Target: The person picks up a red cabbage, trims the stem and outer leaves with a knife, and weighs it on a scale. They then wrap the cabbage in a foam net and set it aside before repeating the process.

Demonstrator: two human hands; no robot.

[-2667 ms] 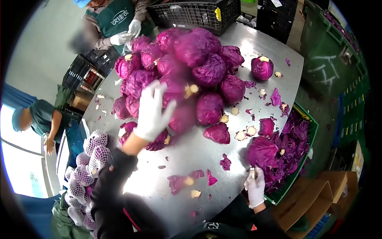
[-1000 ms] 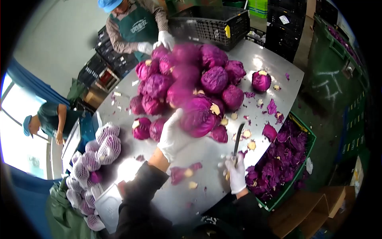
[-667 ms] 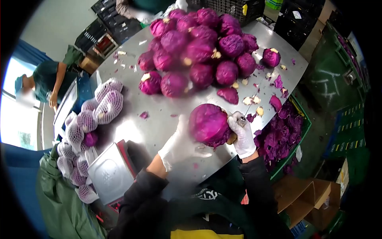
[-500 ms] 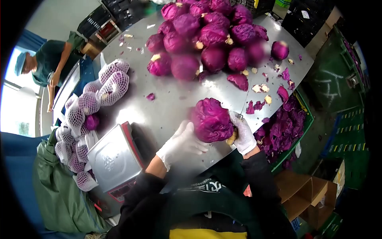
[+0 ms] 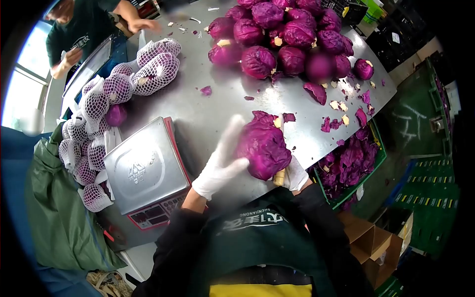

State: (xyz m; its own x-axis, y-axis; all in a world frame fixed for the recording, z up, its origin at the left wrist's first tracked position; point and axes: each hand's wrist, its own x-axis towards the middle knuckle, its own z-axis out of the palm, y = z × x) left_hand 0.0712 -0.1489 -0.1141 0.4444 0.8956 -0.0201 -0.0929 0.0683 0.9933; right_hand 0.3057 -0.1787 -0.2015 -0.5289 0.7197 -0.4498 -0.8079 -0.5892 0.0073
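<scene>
A red cabbage with crinkled outer leaves is in front of me, above the near edge of the metal table. My left hand, in a white glove, is at its left side with thumb and fingers spread; whether the fingertips touch the leaves is hard to tell. My right hand, also gloved, is closed at the cabbage's lower right around the wooden handle of what looks like a knife. The cabbage hides the blade and part of that hand. A pale cut piece shows at the cabbage's top edge.
More red cabbages are piled at the table's back. Netted cabbages lie left, beside a scale. A green crate of loose leaves stands right, near stem scraps. Another person is at far left.
My view has shifted. The cabbage has turned, and a pale piece now shows at its top. My left hand's fingers have spread upward along its side. The other person has straightened and moved their arms.
</scene>
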